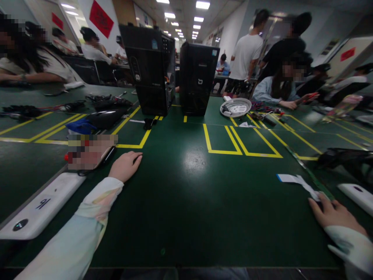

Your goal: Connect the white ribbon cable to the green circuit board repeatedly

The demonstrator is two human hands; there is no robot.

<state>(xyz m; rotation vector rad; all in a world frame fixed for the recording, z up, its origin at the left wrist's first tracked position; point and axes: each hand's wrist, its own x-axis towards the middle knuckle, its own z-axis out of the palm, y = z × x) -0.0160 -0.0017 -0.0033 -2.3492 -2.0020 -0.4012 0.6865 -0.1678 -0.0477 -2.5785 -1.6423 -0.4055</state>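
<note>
My left hand [124,166] rests on the green table mat, its fingers pointing right with a gap beside the thumb, and holds nothing. Just left of it lies a phone-like device with a dark edge [108,154], its top blurred out. At the right, my right hand [335,212] has its fingertips on the near end of a white flat ribbon cable [291,178]. The cable has a blue tip at its far end and a bend in the middle. My right fingertips partly hide its near end.
Two black computer towers [147,70] stand at the back. White devices [43,206] lie at both sides. A white plastic basket [235,107] sits behind yellow tape outlines [224,152]. Dark cables [21,111] lie at far left. Several people sit or stand around.
</note>
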